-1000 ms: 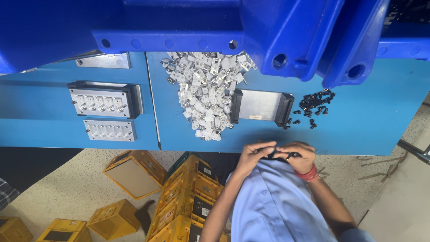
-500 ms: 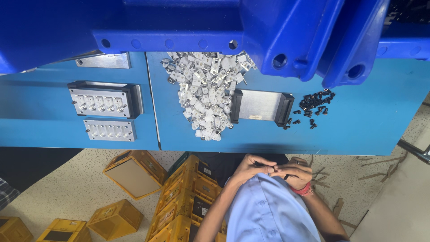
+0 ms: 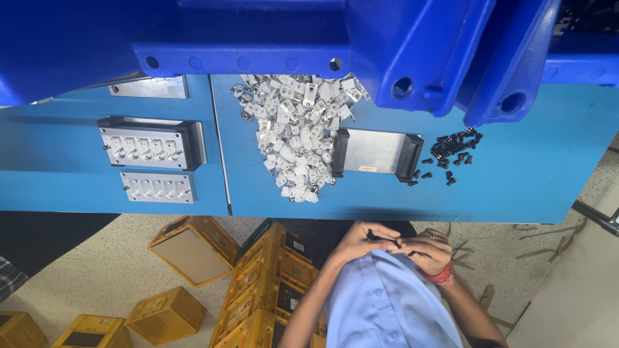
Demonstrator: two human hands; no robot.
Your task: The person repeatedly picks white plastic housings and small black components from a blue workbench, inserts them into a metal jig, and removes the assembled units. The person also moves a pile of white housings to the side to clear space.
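Note:
My left hand (image 3: 356, 242) and my right hand (image 3: 431, 252) meet in front of my light blue shirt (image 3: 387, 303), below the table's front edge. Their fingertips pinch a small black part (image 3: 387, 241) between them; its exact shape is too small to tell. A red band sits on my right wrist. On the blue table (image 3: 516, 187) above the hands lie a pile of small silver metal pieces (image 3: 296, 135), a flat grey plate with black ends (image 3: 376, 153) and a scatter of small black screws (image 3: 451, 151).
Two silver fixture blocks with rows of sockets (image 3: 148, 145) (image 3: 158, 187) sit on the table's left half. Big blue bins (image 3: 412, 45) hang over the far side. Several yellow crates (image 3: 271, 283) stand on the speckled floor to the left of my body.
Both hands have drawn back from the table edge toward my chest, staying together on the small black part. Nothing on the table has moved.

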